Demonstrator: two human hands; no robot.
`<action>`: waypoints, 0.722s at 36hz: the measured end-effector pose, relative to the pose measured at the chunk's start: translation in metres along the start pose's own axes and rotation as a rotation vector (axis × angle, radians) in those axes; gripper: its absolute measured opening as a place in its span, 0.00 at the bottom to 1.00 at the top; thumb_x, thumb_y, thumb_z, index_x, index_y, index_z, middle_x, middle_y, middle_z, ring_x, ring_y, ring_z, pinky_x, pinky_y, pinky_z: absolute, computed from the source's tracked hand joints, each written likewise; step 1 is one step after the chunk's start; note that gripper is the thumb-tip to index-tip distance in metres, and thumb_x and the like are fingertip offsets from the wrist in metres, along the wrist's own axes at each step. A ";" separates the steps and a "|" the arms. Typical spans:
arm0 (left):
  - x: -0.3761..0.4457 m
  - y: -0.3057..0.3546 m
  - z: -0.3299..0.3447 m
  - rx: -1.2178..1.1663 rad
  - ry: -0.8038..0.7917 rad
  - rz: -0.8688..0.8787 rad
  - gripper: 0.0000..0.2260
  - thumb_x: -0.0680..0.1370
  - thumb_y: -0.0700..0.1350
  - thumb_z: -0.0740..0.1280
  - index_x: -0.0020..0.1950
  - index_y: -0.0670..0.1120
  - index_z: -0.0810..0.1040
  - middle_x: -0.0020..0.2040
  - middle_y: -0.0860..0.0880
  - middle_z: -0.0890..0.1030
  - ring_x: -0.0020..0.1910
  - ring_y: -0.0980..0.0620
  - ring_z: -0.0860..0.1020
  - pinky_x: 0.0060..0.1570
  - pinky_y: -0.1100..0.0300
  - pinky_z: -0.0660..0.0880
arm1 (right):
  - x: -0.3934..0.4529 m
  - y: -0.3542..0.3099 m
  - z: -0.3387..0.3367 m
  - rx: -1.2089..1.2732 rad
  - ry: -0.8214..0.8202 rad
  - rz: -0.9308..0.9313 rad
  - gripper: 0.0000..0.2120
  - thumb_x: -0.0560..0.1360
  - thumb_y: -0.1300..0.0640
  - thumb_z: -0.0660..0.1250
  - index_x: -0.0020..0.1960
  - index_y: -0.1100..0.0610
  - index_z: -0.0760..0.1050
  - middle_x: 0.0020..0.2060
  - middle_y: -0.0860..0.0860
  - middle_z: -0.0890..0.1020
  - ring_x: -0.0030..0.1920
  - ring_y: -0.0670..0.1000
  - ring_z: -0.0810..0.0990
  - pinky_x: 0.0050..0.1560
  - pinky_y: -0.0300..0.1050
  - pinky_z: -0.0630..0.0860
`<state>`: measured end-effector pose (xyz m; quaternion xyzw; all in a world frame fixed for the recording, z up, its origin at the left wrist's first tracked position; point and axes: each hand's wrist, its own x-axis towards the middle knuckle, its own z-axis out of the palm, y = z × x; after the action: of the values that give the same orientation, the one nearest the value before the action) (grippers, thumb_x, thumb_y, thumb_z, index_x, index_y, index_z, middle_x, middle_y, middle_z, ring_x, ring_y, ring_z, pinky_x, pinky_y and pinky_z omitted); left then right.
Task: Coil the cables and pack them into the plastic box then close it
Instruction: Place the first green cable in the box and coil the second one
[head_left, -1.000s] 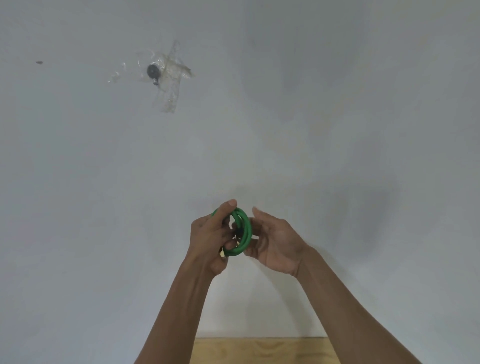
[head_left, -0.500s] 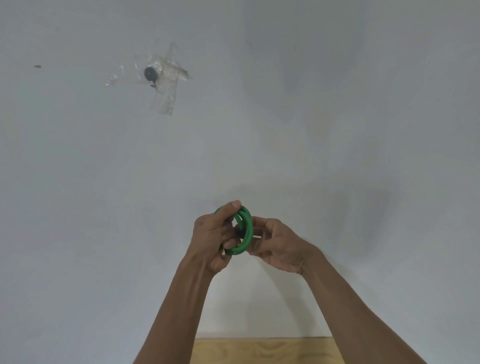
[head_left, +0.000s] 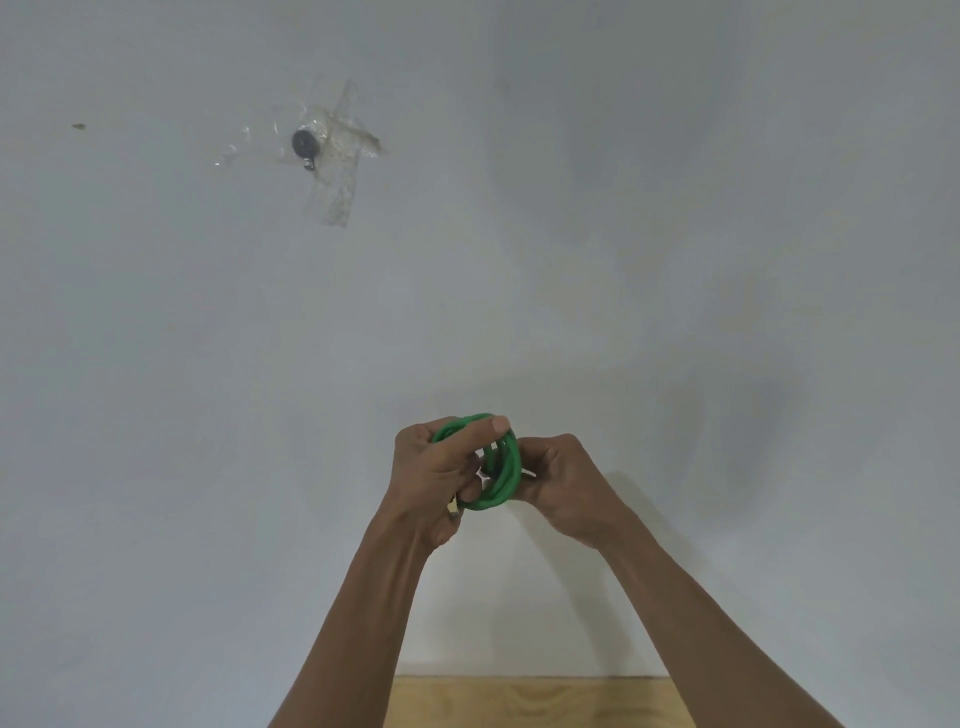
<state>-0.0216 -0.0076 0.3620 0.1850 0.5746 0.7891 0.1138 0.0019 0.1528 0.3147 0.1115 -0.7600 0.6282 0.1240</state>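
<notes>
1. Far left, up on the wall: taped dark disc (head_left: 303, 143), unchanged since a second ago.
2. Left hand (head_left: 435, 475) closed on green cable coil (head_left: 500, 467), thumb over its top loop as before.
3. Right hand (head_left: 563, 480), earlier open-palmed, now curled tight against the coil's right side, pinching it, raised before the wall.

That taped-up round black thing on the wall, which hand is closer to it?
Left. The left hand is below and right of the black thing; the right hand is farther right. Both hold the green cable.
</notes>
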 end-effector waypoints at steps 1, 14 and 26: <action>0.000 -0.001 -0.001 0.000 0.001 0.004 0.07 0.66 0.43 0.79 0.32 0.43 0.84 0.21 0.54 0.69 0.18 0.55 0.62 0.20 0.65 0.62 | 0.000 0.001 0.000 -0.018 0.012 -0.011 0.09 0.73 0.70 0.74 0.52 0.62 0.85 0.48 0.53 0.88 0.52 0.51 0.87 0.57 0.42 0.80; 0.004 -0.007 -0.015 0.011 0.058 0.008 0.12 0.65 0.46 0.82 0.38 0.40 0.84 0.25 0.51 0.65 0.22 0.53 0.59 0.22 0.63 0.59 | -0.011 0.009 -0.005 -0.107 0.050 0.043 0.08 0.77 0.63 0.72 0.55 0.56 0.85 0.41 0.41 0.87 0.39 0.40 0.82 0.44 0.33 0.77; 0.011 -0.016 -0.023 0.056 0.219 0.068 0.22 0.65 0.58 0.80 0.36 0.42 0.77 0.26 0.51 0.60 0.25 0.51 0.58 0.27 0.57 0.63 | -0.026 -0.008 0.003 0.208 0.202 0.139 0.11 0.82 0.58 0.66 0.46 0.58 0.86 0.37 0.53 0.86 0.38 0.49 0.82 0.41 0.43 0.79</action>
<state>-0.0421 -0.0181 0.3419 0.1201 0.5988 0.7916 0.0184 0.0287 0.1489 0.3130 0.0072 -0.6804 0.7185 0.1440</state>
